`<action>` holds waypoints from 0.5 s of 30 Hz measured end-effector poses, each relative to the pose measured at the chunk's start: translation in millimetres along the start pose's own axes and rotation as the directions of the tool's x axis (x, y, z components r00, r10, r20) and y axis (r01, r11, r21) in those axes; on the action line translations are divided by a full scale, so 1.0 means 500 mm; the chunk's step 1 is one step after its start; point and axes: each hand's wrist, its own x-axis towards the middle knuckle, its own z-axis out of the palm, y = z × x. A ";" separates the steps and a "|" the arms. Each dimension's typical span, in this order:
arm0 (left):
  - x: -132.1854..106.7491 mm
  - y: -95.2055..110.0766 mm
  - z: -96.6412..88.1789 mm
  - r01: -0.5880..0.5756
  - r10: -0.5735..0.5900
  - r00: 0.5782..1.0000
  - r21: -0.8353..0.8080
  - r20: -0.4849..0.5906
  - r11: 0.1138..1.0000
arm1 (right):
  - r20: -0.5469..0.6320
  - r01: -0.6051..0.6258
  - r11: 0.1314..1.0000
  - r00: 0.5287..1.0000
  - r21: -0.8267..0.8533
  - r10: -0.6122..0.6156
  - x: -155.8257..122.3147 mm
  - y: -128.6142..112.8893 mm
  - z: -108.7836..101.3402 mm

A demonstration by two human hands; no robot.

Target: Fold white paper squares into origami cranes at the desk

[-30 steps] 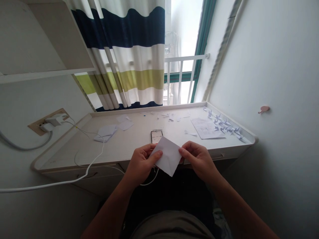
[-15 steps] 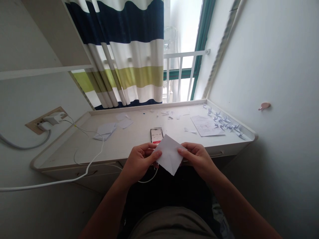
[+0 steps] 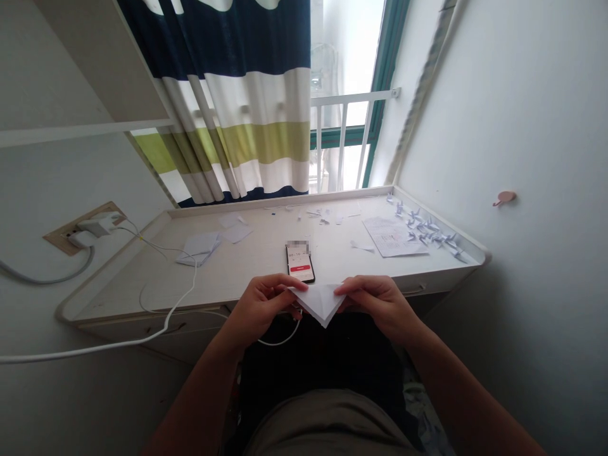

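A small white sheet of paper [image 3: 323,303] is folded over into a downward-pointing triangle, held in the air before the desk's front edge. My left hand [image 3: 266,304] pinches its left corner between thumb and fingers. At the opposite corner, my right hand [image 3: 373,297] grips it the same way. The lower tips of the two layers lie slightly apart. Just beyond the paper, a phone [image 3: 300,268] with a timer and a red button on its screen lies on the desk.
The white desk [image 3: 256,253] holds stacked paper [image 3: 199,246] at left, paper scraps [image 3: 323,218] at the back, a printed sheet [image 3: 392,237] and several folded paper figures [image 3: 430,229] at right. A white cable [image 3: 180,310] hangs across the left side from the wall socket [image 3: 85,228].
The paper was a flat diamond and is now folded down into a triangle, its top corner brought toward me. Both hands keep hold of the side corners. More of the phone shows.
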 end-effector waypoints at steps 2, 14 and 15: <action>-0.002 0.002 0.001 -0.014 0.014 1.000 0.042 0.005 0.999 | 0.020 0.025 0.996 1.000 -0.088 -0.023 0.000 -0.007 -0.004; -0.011 0.034 0.026 -0.110 0.118 0.993 0.205 -0.028 0.973 | 0.132 0.107 0.910 0.990 -0.402 -0.058 0.042 -0.129 -0.026; -0.012 0.037 0.027 -0.114 0.119 0.993 0.204 -0.016 0.972 | 0.141 0.106 0.896 0.989 -0.430 -0.049 0.046 -0.136 -0.026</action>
